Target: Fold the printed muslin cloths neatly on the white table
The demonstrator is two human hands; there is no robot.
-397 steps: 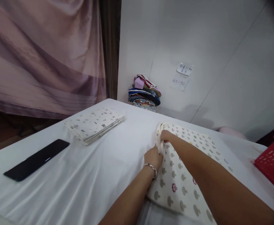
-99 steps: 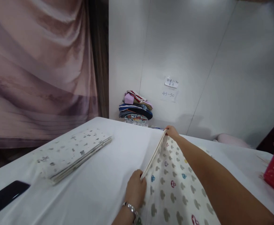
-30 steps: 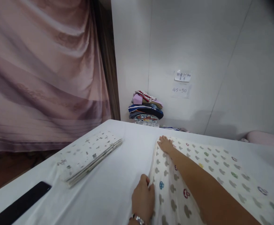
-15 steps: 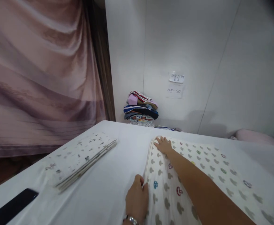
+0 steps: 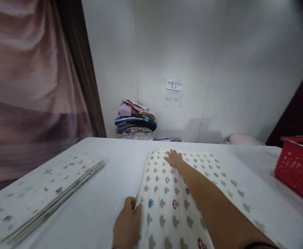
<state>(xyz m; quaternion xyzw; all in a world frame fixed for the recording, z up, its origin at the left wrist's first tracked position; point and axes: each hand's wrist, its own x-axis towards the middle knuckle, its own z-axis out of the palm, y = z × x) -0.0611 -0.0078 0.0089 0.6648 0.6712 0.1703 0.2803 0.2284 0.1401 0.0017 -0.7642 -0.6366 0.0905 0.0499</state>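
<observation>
A white cloth with grey, red, blue and green mushroom prints (image 5: 162, 200) lies partly folded on the white table. At its near left edge, my left hand (image 5: 128, 221) is closed, pinching the cloth between thumb and fingers. My right hand (image 5: 174, 159) rests flat on the cloth near its far end, fingers spread, with the forearm stretched across the fabric. To the right of that forearm, another layer of the same cloth is spread out.
On the left of the white table (image 5: 110, 193) lies a folded stack of printed cloth (image 5: 55, 183). A red plastic basket (image 5: 299, 166) stands at the right edge. Behind the table, a pile of folded textiles (image 5: 136, 121) is against the wall, and a pink curtain (image 5: 24, 86) hangs at left.
My view has turned right, bringing the red basket into sight and the dark phone out of it. My right hand has slid rightward from the cloth's far left corner; my left hand keeps its pinch.
</observation>
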